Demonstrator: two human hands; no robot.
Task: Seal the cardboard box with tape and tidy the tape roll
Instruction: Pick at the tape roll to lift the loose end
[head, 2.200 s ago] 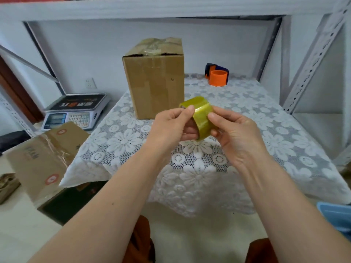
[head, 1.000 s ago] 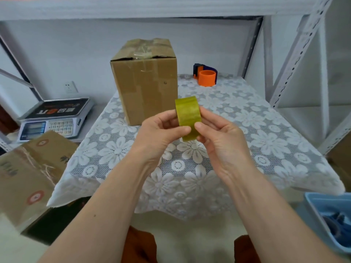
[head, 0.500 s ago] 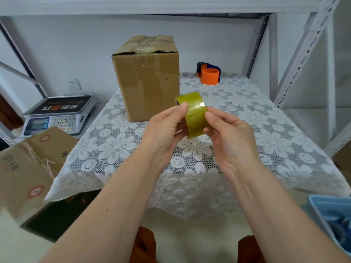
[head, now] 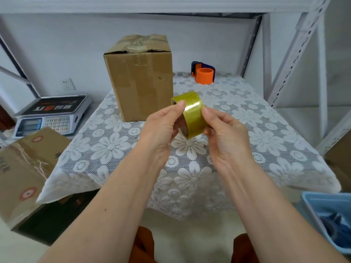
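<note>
Head view: one tape roll; one cardboard box; two hands.

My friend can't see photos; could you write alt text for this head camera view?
Two bare hands, left hand and right hand, hold a yellowish tape roll above a lace-covered table. Behind stand a cardboard box and an orange tape dispenser.

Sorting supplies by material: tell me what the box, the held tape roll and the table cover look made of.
Cardboard box: brown corrugated card, matte, creased top flaps with glossy clear tape patches. Tape roll, held by the left hand and right hand: yellowish translucent plastic film, shiny highlights. Table cover: white floral lace, probably fabric, with open mesh.
</note>
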